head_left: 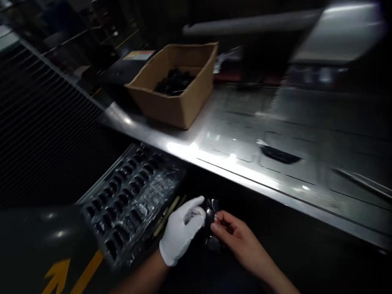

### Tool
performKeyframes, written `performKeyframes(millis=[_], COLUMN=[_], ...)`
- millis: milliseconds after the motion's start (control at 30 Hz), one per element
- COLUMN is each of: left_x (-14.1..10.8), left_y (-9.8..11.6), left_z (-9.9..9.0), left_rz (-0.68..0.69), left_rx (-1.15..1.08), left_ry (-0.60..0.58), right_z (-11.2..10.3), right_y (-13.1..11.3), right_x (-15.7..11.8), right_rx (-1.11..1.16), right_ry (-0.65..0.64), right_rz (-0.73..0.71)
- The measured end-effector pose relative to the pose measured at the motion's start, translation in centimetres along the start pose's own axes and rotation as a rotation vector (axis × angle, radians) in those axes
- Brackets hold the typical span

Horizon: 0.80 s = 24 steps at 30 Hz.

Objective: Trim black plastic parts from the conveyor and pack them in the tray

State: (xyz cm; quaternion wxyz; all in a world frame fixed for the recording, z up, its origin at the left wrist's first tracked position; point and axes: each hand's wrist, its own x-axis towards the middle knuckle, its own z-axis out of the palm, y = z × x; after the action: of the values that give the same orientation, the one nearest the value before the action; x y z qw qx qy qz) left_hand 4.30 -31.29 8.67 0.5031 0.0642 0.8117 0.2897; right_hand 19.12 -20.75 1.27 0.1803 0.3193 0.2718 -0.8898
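A small glossy black strip-like piece [210, 218] is held upright between my hands, low in the middle of the head view. My right hand [234, 234], bare, pinches its right edge between thumb and fingers. On the other side, my left hand [180, 230], in a white glove, has its fingers curled with the tips against the left edge. The exact kind of the piece is too dark to make out. To the left of the gloved hand lies a clear plastic tray [142, 204] with rows of black curved pieces in its pockets.
A cardboard box [171, 108] of small black parts stands on the metal worktable [214, 134]. Farther right on it lies a dark flat piece [280, 155] and a thin metal bar [364, 181]. A ribbed dark panel [45, 122] rises at left. Yellow markings [58, 273] show below.
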Motion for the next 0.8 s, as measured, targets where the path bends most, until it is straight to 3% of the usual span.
performKeyframes(millis=[100, 167, 267, 367, 467, 533, 667, 800], left_x=[-2.1, -3.3, -4.7, -4.9, -3.6, -2.2, 0.6, 2.0], left_y=[-2.1, -3.4, -5.1, -6.5, -7.5, -8.0, -8.7, -8.7], left_z=[-2.5, -4.4, -8.4, -13.0, -15.8, -16.1, -15.0, -14.5], left_rz=[-0.286, -0.405, -0.498, -0.544, -0.587, -0.626, -0.707, -0.781], left_rx=[-0.125, -0.185, -0.180, -0.112, -0.046, -0.011, 0.052, 0.161], left_ry=[-0.016, 0.069, 0.341, 0.635, 0.767, 0.760, 0.677, 0.600], right_z=[1.1, 2.4, 3.8, 3.7, 2.2, 0.9, -1.5, -3.6], right_y=[0.9, 1.2, 1.5, 1.6, 1.8, 2.2, 3.4, 4.8], right_x=[2.1, 3.3, 4.5, 5.4, 5.8, 5.6, 4.6, 3.4], right_rx=[-0.378, -0.522, -0.645, -0.719, -0.743, -0.741, -0.668, -0.598], right_ry=[-0.181, -0.285, -0.346, -0.332, -0.291, -0.251, -0.148, -0.077], right_rz=[0.032, 0.028, -0.006, -0.037, -0.043, -0.039, -0.007, 0.045])
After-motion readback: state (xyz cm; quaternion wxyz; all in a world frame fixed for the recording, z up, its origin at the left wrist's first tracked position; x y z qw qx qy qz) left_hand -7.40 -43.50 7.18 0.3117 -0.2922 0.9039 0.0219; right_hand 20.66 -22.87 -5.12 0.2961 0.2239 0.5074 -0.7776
